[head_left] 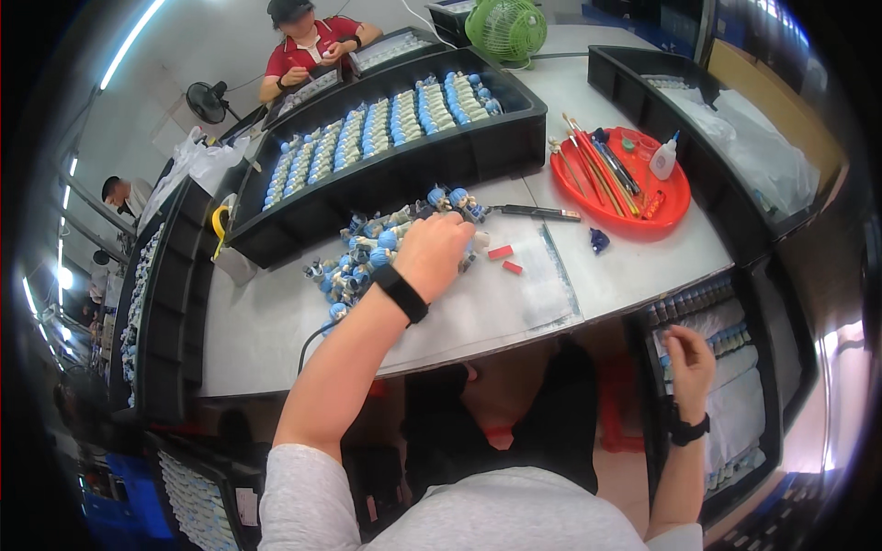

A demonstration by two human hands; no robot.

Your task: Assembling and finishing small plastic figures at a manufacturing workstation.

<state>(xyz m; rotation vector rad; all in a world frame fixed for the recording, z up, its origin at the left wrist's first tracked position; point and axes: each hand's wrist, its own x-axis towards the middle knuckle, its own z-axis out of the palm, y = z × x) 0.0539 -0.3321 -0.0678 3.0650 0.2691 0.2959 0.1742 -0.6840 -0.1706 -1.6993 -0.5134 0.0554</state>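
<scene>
A loose pile of small blue-and-grey figurines (372,248) lies on the table. My left hand (439,248) reaches over its right end, palm down and fingers curled. Its fingertips are partly hidden, so what they grip is unclear. At the lower right, my right hand (689,363) is raised over a black crate (770,418) of wrapped figurine rows, thumb and fingers drawn together. Anything between them is too small to make out. A black pen-like tool (540,213) and two small red blocks (501,253) lie just right of my left hand.
A black crate (496,142) of figurine rows stands behind the pile. To its right, a red tray (675,216) holds brushes and a white bottle (663,161). A green fan (505,32) sits farther back. Across the table, a person in red (312,50) works.
</scene>
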